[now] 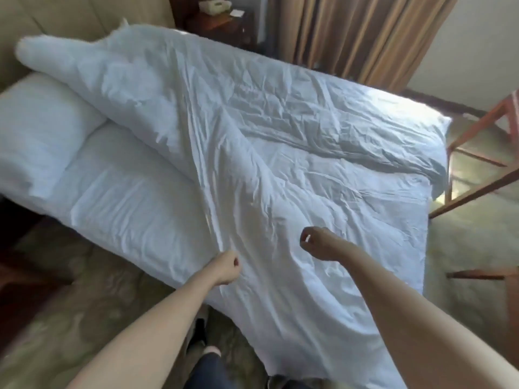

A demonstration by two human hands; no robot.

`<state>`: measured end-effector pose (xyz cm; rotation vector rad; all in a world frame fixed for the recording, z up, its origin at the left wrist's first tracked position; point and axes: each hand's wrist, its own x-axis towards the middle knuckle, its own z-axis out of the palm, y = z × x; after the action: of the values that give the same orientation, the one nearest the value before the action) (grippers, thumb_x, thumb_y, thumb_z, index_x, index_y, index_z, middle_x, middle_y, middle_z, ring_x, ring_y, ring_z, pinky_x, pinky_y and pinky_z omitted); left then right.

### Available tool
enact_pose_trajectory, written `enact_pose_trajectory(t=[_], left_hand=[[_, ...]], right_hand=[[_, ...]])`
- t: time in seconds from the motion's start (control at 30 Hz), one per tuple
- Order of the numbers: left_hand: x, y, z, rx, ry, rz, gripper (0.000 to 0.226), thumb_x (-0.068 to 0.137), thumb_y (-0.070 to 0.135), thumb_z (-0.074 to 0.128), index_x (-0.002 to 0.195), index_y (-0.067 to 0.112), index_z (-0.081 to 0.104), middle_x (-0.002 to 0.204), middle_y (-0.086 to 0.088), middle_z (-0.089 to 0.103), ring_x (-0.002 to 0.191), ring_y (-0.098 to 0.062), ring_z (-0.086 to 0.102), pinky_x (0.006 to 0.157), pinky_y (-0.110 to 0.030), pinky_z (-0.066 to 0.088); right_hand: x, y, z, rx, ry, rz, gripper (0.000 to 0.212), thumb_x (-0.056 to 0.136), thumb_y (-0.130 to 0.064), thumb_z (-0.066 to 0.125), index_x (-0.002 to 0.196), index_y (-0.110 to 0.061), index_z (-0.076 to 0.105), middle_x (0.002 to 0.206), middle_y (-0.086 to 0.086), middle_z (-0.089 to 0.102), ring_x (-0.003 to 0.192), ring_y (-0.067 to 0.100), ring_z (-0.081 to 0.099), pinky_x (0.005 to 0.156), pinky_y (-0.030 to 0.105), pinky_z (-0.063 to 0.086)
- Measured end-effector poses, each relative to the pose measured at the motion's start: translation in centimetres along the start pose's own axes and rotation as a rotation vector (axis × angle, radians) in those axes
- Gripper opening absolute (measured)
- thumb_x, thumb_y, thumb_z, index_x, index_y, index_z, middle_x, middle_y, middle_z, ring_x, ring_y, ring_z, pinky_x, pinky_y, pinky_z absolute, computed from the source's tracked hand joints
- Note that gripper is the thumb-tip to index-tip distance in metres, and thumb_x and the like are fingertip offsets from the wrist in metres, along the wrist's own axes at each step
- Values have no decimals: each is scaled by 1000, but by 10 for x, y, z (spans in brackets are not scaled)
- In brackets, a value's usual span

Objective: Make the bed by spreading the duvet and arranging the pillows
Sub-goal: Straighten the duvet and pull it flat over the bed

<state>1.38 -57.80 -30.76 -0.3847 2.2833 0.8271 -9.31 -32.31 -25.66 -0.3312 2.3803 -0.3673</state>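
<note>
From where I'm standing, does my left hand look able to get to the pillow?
Probably not without stepping sideways. The left hand grips the duvet edge, and the pillow lies far off at the bed's head, though nothing blocks the way.

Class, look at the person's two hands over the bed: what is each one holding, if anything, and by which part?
Left hand: grip closed on the crumpled white duvet at its near edge. Right hand: curled above the duvet; whether it pinches fabric cannot be told.

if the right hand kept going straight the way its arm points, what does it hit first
Most likely only more duvet. The right hand points up and across the bed toward the rumpled middle, with nothing else lying in that line. Whether it is gripping the fabric or is just above it is unclear.
</note>
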Motion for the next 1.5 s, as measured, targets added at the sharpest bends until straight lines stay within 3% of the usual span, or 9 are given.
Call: enact_pose_trajectory(t=[0.23,0.37,0.57,0.67,0.83,1.03,1.17,1.37,1.5], left_hand=[[-7,-46,103,-215,-17,-242,28,96,35,48,116,15,50,116,-6,56,103,-23,57,94,-39,50],[14,-76,160,-390,-12,-312,73,93,41,59,149,18,18,144,-7,38,129,-26,44,107,-38,41],[45,-101,265,-638,116,-372,127,79,38,80,154,22,-21,164,-6,-8,151,-26,1,121,-45,17],[62,-104,297,-815,247,-388,140,65,31,91,155,17,-16,163,-5,3,150,-25,12,120,-43,22],[63,-94,326,-1118,412,-478,83,60,30,94,125,2,52,121,-6,61,109,-21,58,94,-33,49],[-16,-26,311,-729,350,-233,36,76,30,78,105,10,70,91,3,71,89,-19,69,75,-31,57],[-75,29,288,-296,266,-207,31,75,43,73,77,20,52,83,-3,62,87,-28,65,74,-36,51],[-131,155,272,-605,318,63,18,84,11,68,86,27,62,78,16,65,88,-12,68,61,-8,45],[-135,236,262,-670,382,93,31,82,10,59,112,11,66,105,-4,72,100,-19,67,82,-32,57]], right_hand=[[26,14,101,-51,-155,-127,33,96,-30,54,127,-19,52,114,10,67,108,30,60,90,34,48],[45,38,159,-123,-248,-163,49,97,-34,52,142,-22,39,128,10,61,120,31,54,98,36,44],[45,94,226,-73,-295,-70,65,97,-38,55,152,-22,25,132,17,58,126,32,51,97,29,39],[43,122,250,-45,-308,-28,83,90,-51,61,155,-31,15,143,15,50,132,32,47,105,31,39],[44,124,259,66,-305,-44,92,85,-65,58,157,-33,10,160,3,28,143,28,34,115,30,28],[-20,119,247,483,-340,19,72,87,-69,50,147,-33,31,128,7,55,115,26,56,98,43,48],[-98,122,229,815,-436,63,58,86,-73,46,129,-34,51,132,2,55,113,22,60,92,45,53],[-147,114,110,738,-225,30,58,86,-69,52,103,-15,65,95,5,61,92,22,61,82,40,52],[-155,129,37,448,-122,-27,50,83,-52,64,93,-3,63,85,11,64,84,27,63,73,35,52]])
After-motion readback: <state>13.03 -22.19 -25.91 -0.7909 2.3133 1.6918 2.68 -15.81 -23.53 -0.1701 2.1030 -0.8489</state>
